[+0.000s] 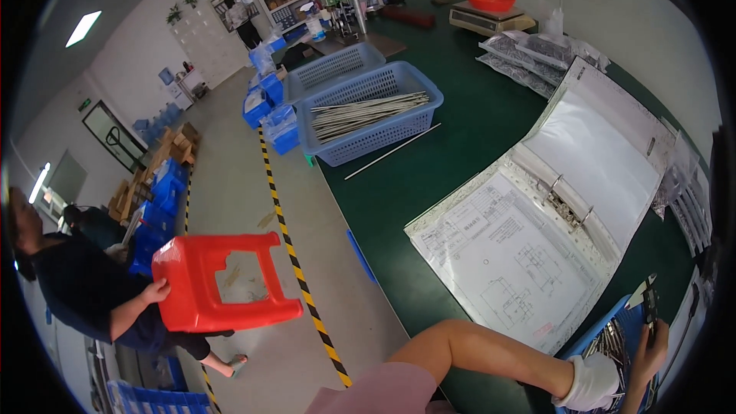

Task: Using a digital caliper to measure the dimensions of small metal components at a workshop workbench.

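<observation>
At the lower right, my left hand (594,383), in a white glove, reaches over a blue bin (569,350) of thin metal parts (606,346). Its fingers are out of sight, so any hold is hidden. Beside it my right hand (650,353) is closed around a caliper (650,308) with a dark body and pale metal jaws, raised over the bin's right side. An open ring binder (563,203) lies just beyond, with a technical drawing (506,264) on its left page.
A blue basket (372,146) of thin metal rods (368,116) stands farther along the green table (452,161), with a single rod (392,151) alongside. A scale (491,19) and bagged parts (529,54) line the wall. At left, a person (92,291) carries a red stool (192,284).
</observation>
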Motion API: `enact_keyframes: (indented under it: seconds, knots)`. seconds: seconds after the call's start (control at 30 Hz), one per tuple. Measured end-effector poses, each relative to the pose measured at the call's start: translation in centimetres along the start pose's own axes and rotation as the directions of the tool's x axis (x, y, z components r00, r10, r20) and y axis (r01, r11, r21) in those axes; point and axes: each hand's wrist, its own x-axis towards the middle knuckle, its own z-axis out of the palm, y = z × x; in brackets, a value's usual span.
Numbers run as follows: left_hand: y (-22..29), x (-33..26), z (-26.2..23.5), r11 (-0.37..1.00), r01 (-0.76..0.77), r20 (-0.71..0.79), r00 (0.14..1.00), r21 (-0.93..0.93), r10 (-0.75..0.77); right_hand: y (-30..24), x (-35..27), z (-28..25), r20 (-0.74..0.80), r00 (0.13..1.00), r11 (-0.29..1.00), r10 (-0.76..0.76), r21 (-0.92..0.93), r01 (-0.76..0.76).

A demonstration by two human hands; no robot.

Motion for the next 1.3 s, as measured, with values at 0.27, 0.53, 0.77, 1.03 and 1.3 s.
enact_keyframes:
  seconds: [0.27, 0.53, 0.77, 1.03, 1.3]
  knots:
    - [-1.9, 1.4, 3.3, 0.998, 0.066, -0.420, 0.906, 0.007, -0.057, 0.1, -0.2, 0.2, -0.007, 1.000, 0.999, 0.011, 0.045, -0.010]
    - [-3.3, 2.8, 6.8, 1.000, 0.020, -0.437, 0.899, 0.007, -0.015, -0.2, -0.7, -0.1, -0.010, 1.000, 0.999, -0.021, 0.041, 0.021]
    - [-1.6, -0.2, 2.0, 0.963, -0.026, -0.306, 0.950, -0.267, -0.060, -3.5, 0.3, -1.1, -0.009, 0.999, 0.999, -0.032, -0.003, 0.032]
    - [-0.9, 0.1, -0.2, 0.998, -0.030, -0.063, 0.998, -0.053, 0.026, -3.3, 1.1, -1.5, -0.009, 0.999, 0.996, -0.037, -0.079, 0.036]
    - [-0.5, -0.9, -0.1, 0.991, -0.004, -0.114, 0.993, -0.135, -0.011, -4.0, 0.8, -1.1, 0.012, 0.999, 0.998, -0.031, -0.058, 0.032]
